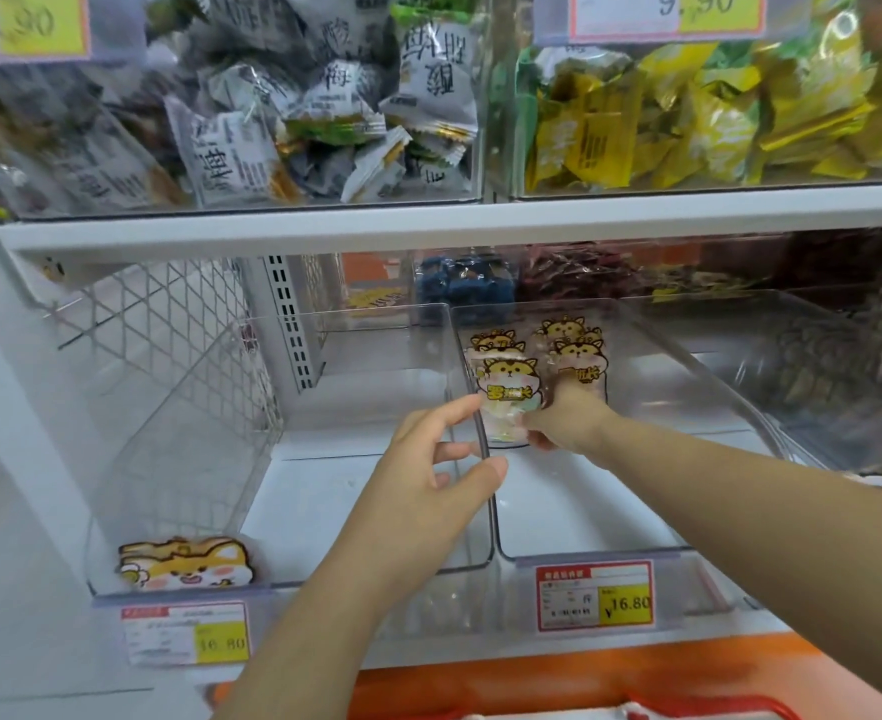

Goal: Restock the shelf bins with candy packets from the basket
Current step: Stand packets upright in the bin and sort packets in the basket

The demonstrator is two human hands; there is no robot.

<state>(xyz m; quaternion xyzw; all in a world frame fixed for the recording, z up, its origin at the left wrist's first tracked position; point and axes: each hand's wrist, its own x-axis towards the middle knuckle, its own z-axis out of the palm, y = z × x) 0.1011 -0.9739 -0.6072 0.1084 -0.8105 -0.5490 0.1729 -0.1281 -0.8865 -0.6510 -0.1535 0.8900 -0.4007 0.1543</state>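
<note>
Two clear plastic bins stand side by side on the lower shelf. My right hand (563,420) reaches into the middle bin (652,553) and grips the bottom of several hamster-print candy packets (511,387), holding them upright at the bin's left rear. My left hand (439,475) hovers with fingers spread and relaxed at the wall between the two bins, just left of the packets. The left bin (293,574) holds one flat dog-print packet (184,563) in its front left corner. The red rim of the basket (688,711) shows at the bottom edge.
The upper shelf (428,223) carries bins of grey-white packets (283,106) and yellow packets (688,116). Another clear bin with packets (844,376) sits to the right. Price tags (595,595) marked 16.80 hang on the bin fronts. A white wire grid (169,314) closes the shelf's left side.
</note>
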